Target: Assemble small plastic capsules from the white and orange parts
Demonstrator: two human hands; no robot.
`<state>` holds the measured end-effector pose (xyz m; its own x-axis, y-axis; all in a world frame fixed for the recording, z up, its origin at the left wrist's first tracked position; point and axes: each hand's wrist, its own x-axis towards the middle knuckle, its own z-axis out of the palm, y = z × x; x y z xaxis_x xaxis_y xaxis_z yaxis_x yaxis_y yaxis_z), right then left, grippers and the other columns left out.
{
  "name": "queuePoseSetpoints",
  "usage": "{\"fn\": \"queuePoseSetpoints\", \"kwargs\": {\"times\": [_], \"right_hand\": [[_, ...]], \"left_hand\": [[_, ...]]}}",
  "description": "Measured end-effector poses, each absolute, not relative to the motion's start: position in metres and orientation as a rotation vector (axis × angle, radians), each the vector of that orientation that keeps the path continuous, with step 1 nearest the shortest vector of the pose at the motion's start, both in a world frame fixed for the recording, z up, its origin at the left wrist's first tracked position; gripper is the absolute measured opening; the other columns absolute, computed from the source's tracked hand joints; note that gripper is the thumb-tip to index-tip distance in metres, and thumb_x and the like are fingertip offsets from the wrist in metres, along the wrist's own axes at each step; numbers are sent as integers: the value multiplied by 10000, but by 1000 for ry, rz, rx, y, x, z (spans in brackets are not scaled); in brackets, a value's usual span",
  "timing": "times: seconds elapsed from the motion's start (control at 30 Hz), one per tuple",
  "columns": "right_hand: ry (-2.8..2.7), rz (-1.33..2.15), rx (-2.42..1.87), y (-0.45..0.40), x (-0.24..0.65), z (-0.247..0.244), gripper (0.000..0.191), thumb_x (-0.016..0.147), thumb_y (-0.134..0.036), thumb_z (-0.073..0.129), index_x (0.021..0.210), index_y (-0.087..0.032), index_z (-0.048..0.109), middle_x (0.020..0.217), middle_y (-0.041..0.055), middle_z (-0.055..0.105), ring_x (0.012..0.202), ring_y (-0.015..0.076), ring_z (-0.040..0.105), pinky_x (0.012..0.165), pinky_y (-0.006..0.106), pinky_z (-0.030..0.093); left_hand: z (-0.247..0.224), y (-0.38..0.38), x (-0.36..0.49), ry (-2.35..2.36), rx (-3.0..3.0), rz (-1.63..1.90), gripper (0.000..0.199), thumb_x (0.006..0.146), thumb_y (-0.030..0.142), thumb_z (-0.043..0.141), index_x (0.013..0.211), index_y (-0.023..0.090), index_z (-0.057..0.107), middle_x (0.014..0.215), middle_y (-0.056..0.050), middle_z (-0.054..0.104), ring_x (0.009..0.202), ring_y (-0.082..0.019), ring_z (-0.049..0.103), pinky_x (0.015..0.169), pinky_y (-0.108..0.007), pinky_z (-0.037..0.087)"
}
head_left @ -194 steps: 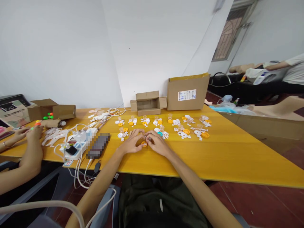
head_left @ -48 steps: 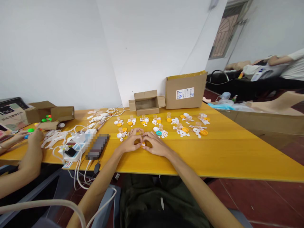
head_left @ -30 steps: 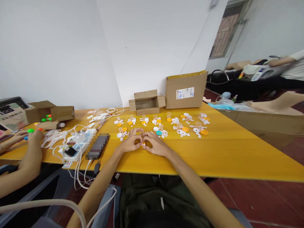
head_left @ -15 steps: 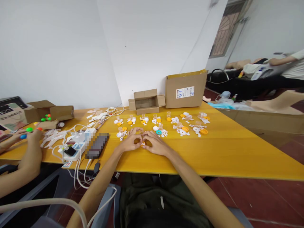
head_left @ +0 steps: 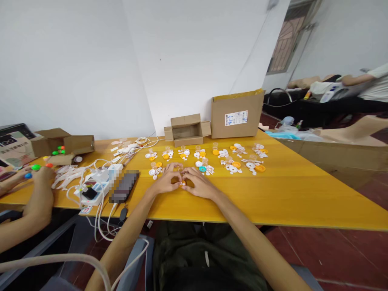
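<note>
Both of my hands meet low over the table, fingers curled toward each other. Between their fingertips is a small orange-and-white round plastic part (head_left: pixel 182 184). My left hand (head_left: pixel 166 180) grips it from the left, and my right hand (head_left: pixel 198 182) has its thumb and fingers closed on it from the other side. Beyond my fingers, a clear piece is partly hidden. Close by on the right lies a teal plastic disc (head_left: pixel 202 169) among white cut-out pieces. An orange disc (head_left: pixel 159 164) with white pieces lies left of my left hand.
Several clusters of plastic parts (head_left: pixel 233 166) spread beyond my hands. An open small carton (head_left: pixel 188 141) and a larger carton (head_left: pixel 238 121) stand behind. At left are a phone (head_left: pixel 125 186), a power strip (head_left: pixel 103 186), cables and a co-worker's hand (head_left: pixel 42 173) near coloured balls.
My hands and the small part stay practically in place. At the left, the co-worker's hands and the coloured balls have shifted slightly.
</note>
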<state>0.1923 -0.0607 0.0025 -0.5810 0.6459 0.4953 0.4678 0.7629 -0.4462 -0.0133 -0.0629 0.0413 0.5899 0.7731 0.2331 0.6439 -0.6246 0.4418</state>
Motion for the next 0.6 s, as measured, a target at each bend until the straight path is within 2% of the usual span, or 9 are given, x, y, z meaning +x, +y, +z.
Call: {"fn": "queuePoseSetpoints", "kwargs": {"times": [0.6], "right_hand": [[-2290, 365, -855, -61, 191, 3, 112, 862, -265, 757, 906, -249, 656, 1233, 65, 626, 1171, 264, 567, 1005, 455, 478]], "left_hand": [[39, -62, -15, 1142, 2537, 617, 49, 847, 189, 682, 840, 215, 723, 1439, -61, 527, 1372, -298, 447, 1203, -524, 302]]}}
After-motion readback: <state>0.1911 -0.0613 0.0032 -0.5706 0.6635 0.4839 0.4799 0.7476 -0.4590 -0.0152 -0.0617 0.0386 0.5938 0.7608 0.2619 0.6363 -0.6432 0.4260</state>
